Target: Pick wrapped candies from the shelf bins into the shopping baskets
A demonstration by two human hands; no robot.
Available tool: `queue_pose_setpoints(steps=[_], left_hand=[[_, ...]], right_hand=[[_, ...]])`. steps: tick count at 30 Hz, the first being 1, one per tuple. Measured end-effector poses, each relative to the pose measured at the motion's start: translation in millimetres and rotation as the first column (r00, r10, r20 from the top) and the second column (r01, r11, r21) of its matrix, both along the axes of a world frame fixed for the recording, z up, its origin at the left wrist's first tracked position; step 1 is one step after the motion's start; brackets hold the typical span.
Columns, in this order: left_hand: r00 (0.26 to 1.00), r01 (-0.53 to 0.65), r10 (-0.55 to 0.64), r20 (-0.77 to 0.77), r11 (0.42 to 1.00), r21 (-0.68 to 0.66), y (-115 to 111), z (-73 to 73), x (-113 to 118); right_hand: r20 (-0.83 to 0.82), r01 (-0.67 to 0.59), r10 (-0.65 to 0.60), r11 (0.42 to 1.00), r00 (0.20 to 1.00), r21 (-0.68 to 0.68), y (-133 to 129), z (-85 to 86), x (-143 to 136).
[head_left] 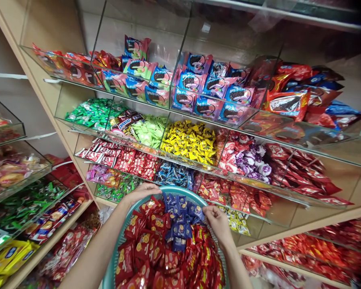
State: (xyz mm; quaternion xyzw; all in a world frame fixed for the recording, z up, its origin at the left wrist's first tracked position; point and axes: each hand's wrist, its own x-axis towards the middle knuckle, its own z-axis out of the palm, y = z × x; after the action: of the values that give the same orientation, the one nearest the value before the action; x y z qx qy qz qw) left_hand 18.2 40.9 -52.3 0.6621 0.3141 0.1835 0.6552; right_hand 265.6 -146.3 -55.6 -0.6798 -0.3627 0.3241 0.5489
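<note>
A round teal basket (110,261) full of wrapped sweets is held up before the shelves. Red packets with orange pictures (147,245) fill its left and front, blue packets (180,220) lie at the back, and red packets with yellow lettering (200,257) are on the right. My left hand (142,192) is on the basket's far left rim, fingers together over the edge. On the right rim rests my right hand (216,220), its thumb and fingers closed near the blue packets.
Glass-fronted shelves rise ahead, with blue and pink biscuit packs (195,82), yellow sweets (189,142), green sweets (90,114) and red packets (138,162). More shelves stand at the left, holding yellow packs (10,257). A wooden shelf edge (307,226) crosses the lower right.
</note>
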Motion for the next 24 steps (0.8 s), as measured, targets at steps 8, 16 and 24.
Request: queue_pose_setpoints(steps=[8,16,24], left_hand=[[1.000,-0.013,0.012,-0.028,1.000,-0.011,-2,2.0,0],[0.999,-0.034,0.035,0.011,0.998,-0.058,-6,8.3,1],[0.999,-0.035,0.035,0.003,0.999,-0.040,-7,10.0,1]], right_hand=[[0.191,-0.256,0.259,0.966,0.947,-0.041,-3,7.6,10],[0.347,-0.225,0.233,0.972,0.908,-0.063,13,1.7,4],[0.459,-0.124,0.137,0.991,0.878,-0.058,22,1.0,-3]])
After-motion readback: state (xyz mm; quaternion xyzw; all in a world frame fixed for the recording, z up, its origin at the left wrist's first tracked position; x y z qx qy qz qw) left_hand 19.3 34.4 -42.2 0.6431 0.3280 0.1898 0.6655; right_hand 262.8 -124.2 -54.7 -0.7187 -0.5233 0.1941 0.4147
